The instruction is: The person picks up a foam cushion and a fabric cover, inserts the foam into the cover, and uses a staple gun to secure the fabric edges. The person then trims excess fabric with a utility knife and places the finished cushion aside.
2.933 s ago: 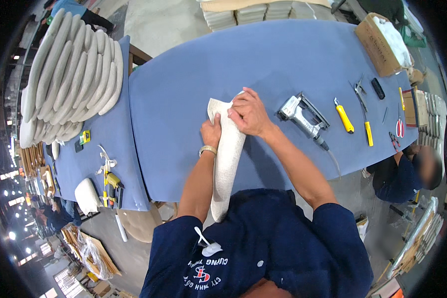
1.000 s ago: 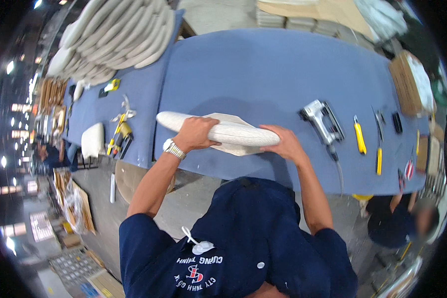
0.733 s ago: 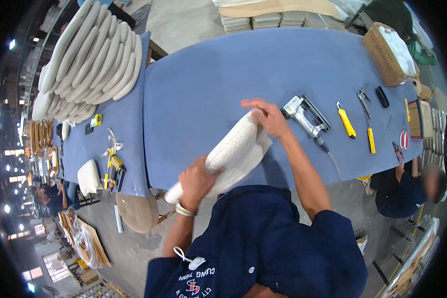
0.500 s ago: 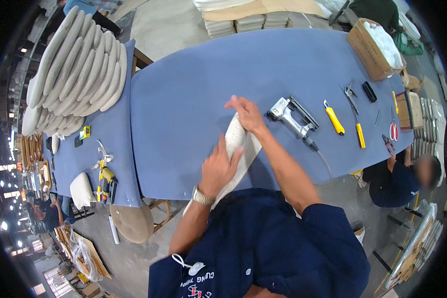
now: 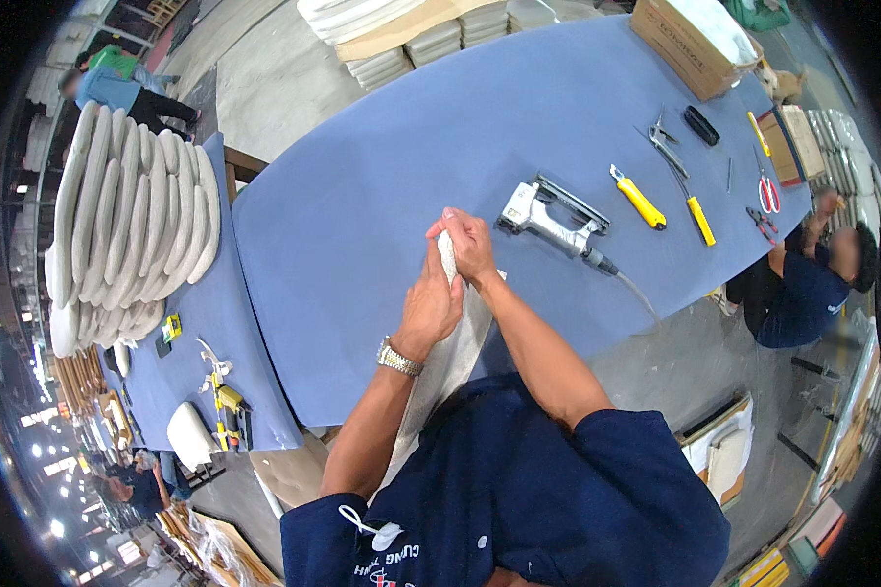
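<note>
A light grey fabric-covered pad [image 5: 447,357] stands on edge against my body, running from my waist out over the table. My left hand [image 5: 429,305], with a metal watch at its wrist, presses on the pad's left face near its far end. Around the right side of that same end, my right hand [image 5: 472,248] is closed, its fingertips by the left hand's. A narrow strip of fabric shows between the two hands; the rest of that end is hidden. Just right of my right hand lies a silver staple gun [image 5: 548,217] with a hose attached.
Right of the staple gun lie a yellow utility knife [image 5: 639,199], a yellow-handled tool [image 5: 701,221], pliers and red-handled scissors [image 5: 768,194]. A cardboard box [image 5: 690,49] occupies the far right corner. Grey pads [image 5: 132,205] are stacked at left. A co-worker [image 5: 803,284] sits at right.
My hands have come together around the pad's far end, and the pad has turned more onto its edge. The view has shifted, so the table sits differently in it.
</note>
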Motion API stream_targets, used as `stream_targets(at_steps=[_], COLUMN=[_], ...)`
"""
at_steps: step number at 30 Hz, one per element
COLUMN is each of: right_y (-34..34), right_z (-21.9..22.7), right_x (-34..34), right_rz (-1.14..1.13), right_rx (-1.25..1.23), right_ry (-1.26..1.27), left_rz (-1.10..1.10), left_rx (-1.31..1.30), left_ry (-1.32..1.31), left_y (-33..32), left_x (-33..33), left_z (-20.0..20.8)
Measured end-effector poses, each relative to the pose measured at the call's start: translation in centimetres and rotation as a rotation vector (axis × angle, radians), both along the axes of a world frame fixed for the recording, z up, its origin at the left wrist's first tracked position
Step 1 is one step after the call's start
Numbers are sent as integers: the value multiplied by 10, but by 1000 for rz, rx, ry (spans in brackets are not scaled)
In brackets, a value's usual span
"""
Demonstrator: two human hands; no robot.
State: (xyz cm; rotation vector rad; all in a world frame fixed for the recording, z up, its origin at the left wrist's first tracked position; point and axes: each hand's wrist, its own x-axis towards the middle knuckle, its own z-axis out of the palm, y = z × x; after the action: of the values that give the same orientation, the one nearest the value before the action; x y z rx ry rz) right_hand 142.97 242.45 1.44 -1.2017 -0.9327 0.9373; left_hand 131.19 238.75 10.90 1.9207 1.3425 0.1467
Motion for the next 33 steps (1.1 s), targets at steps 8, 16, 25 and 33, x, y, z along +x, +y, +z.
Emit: stream_targets(at_steps=[8,16,25,33], right_y=[3,-13,-36,-79], right_z=[-23,-68,-13,215], right_x=[5,-3,-16,13], right_rz=[95,15,-219,-309], right_rx=[-183,-296,-40,650], right_ry=[306,267,305,-19], left_rz=[46,289,367,-52], left_rx=[-300,-661,-679,-772], left_ry=[-367,-712,-841,-1519], left_y=[26,47,39,-9], left_x=[-5,9,-47,-17], left_z=[-16,-53,-119,120])
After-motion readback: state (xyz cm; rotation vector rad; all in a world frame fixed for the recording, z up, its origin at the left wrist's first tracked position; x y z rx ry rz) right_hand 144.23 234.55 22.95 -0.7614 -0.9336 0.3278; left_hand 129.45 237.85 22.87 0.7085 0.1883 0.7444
